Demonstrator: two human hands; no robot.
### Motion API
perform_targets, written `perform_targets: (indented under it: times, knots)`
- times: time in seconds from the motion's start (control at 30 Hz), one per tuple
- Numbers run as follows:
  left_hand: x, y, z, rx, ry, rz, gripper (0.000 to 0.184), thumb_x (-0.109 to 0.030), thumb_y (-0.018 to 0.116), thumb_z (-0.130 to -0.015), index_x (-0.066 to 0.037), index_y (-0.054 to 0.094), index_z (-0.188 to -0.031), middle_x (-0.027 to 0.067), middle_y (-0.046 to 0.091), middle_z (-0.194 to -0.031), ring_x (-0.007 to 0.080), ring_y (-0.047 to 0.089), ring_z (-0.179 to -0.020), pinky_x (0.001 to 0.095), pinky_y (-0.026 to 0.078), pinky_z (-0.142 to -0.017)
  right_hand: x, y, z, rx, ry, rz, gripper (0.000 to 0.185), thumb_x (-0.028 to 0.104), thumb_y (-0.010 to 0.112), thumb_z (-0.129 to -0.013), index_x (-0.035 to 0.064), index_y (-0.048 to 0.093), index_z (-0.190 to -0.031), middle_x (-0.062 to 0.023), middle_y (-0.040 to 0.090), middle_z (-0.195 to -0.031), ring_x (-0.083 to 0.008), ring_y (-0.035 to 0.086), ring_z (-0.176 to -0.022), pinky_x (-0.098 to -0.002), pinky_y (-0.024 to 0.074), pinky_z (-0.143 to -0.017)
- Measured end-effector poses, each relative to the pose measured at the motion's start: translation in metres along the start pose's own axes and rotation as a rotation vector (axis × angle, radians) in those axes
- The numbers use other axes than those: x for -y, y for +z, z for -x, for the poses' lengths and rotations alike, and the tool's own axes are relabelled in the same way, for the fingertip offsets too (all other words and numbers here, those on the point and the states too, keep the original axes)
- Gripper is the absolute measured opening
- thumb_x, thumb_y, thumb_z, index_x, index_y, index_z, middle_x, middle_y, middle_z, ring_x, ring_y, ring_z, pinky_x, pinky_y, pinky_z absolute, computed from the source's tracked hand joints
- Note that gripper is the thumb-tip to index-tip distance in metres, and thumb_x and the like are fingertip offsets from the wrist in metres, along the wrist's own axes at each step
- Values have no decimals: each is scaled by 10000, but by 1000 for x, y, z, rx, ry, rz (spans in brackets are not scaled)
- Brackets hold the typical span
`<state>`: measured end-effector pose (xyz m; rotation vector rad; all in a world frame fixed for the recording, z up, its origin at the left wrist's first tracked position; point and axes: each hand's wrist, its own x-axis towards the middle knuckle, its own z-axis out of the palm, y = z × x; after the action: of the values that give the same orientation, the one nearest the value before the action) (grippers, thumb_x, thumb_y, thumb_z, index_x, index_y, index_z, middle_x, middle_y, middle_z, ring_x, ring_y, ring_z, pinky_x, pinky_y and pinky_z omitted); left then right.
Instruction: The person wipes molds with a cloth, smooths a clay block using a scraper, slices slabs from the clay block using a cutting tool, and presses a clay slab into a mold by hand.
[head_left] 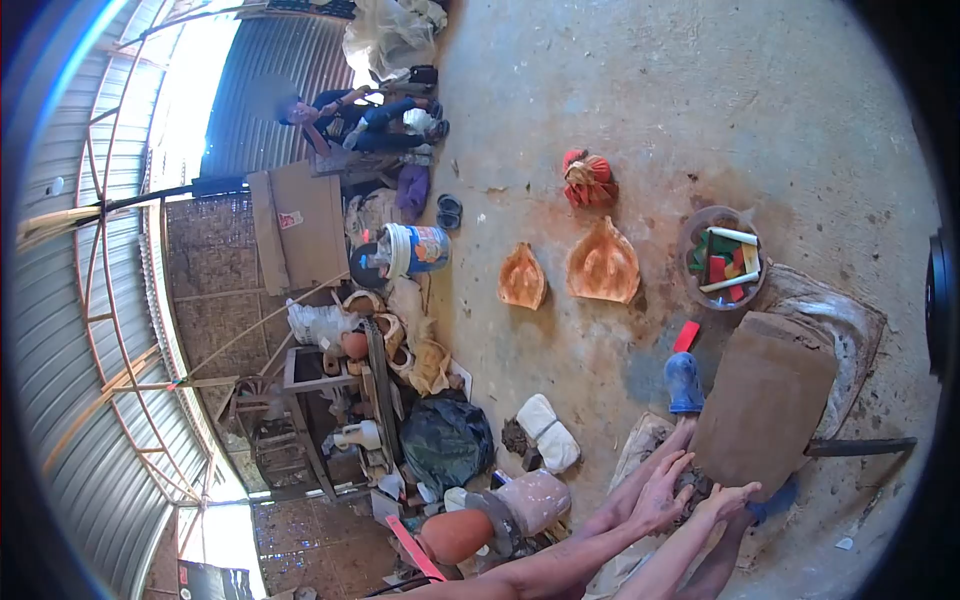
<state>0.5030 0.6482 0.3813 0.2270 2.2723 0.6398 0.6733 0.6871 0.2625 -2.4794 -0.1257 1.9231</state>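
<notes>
At the lower right, my left hand (662,494) reaches to the near edge of a flat brown slab-like board (765,400), its fingers apart. Beside it my right hand (728,502) lies at the board's lower corner, fingers stretched out. Between the two hands sits a dark, crumbly lump that looks like clay (695,488); how firmly either hand touches it I cannot tell. My blue shoe (684,382) stands at the board's left side, and a second blue shoe (776,502) shows partly at its lower edge. A dark bar (860,447) sticks out from the board's right side.
A tub (690,285) of coloured pieces and a red block (686,336) lie beyond. Two orange moulded shapes (522,277) (603,264) and a red cloth-wrapped bundle (588,178) rest on the floor. Buckets, pots and a black bag (446,443) crowd the left; another person (365,125) sits far back.
</notes>
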Motion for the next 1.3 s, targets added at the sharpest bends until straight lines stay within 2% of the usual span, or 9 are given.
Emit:
perform_targets:
  times: [0.27, 0.47, 0.6, 0.7, 0.83, 0.93, 1.0, 1.2, 1.3]
  knots:
    - [-31, -23, -1, -215, 254, -127, 494, -210, 665, -897, -118, 604, -1379, 148, 608, -1350, 357, 595, -1235, 494, 504, -1015, -20, 11, 49, 76, -10, -74, 707, 533, 552, -985, -109, 571, -1281, -245, 677, -1227, -303, 681, -1061, -380, 569, -815]
    - [-50, -10, -33, -164, 591, -367, 416, -299, 645, -904, -138, 699, -1284, 116, 696, -1221, 319, 668, -1117, 512, 532, -936, -13, 10, 70, 11, -135, -116, 642, 463, 607, -971, -108, 559, -1260, -247, 677, -1214, -299, 700, -1008, -366, 587, -761]
    - [-12, 21, -39, 320, 551, -489, 788, -212, 693, -887, -89, 356, -1589, 165, 273, -1679, 368, 225, -1568, 511, 238, -1267, 15, 26, 79, -97, -299, -127, 604, 417, 644, -962, -108, 551, -1246, -248, 678, -1205, -297, 712, -972, -356, 599, -725]
    - [-15, 23, -51, 440, 592, -488, 859, -265, 679, -866, -95, 301, -1618, 142, 189, -1720, 350, 117, -1602, 550, 161, -1287, 37, 49, 87, -151, -408, -138, 578, 382, 672, -955, -108, 545, -1235, -249, 678, -1198, -295, 722, -945, -349, 609, -699]
    - [-13, 30, -63, 429, 731, -559, 878, -254, 689, -846, -94, 301, -1617, 144, 191, -1718, 346, 138, -1598, 561, 161, -1285, 59, 78, 99, -189, -493, -135, 549, 336, 709, -946, -107, 538, -1221, -250, 678, -1189, -292, 734, -910, -339, 621, -663]
    - [-18, 24, -64, 562, 609, -459, 883, -238, 692, -820, -83, 320, -1606, 136, 196, -1718, 340, 148, -1598, 568, 162, -1284, 67, 89, 105, -200, -529, -129, 531, 301, 736, -939, -107, 532, -1211, -251, 679, -1183, -290, 743, -883, -332, 630, -636]
    - [0, 37, -67, 381, 744, -349, 847, -218, 709, -795, -66, 396, -1568, 145, 285, -1688, 354, 214, -1579, 572, 181, -1278, 72, 94, 115, -213, -528, -114, 505, 267, 747, -936, -103, 527, -1200, -254, 682, -1172, -288, 745, -882, -333, 628, -626]
    - [-10, 31, -76, 471, 704, -288, 764, -220, 747, -767, -54, 519, -1478, 150, 454, -1592, 386, 352, -1514, 556, 272, -1251, 77, 97, 117, -243, -523, -133, 440, 172, 777, -895, -93, 539, -1154, -234, 690, -1126, -288, 743, -824, -335, 637, -612]
    - [-40, 6, -70, 542, 656, -277, 783, -252, 775, -763, -48, 518, -1473, 150, 460, -1586, 381, 370, -1503, 552, 313, -1230, 80, 90, 122, -136, -625, -141, 472, 173, 747, -932, -129, 489, -1188, -308, 650, -1233, -339, 712, -1042, -403, 632, -818]
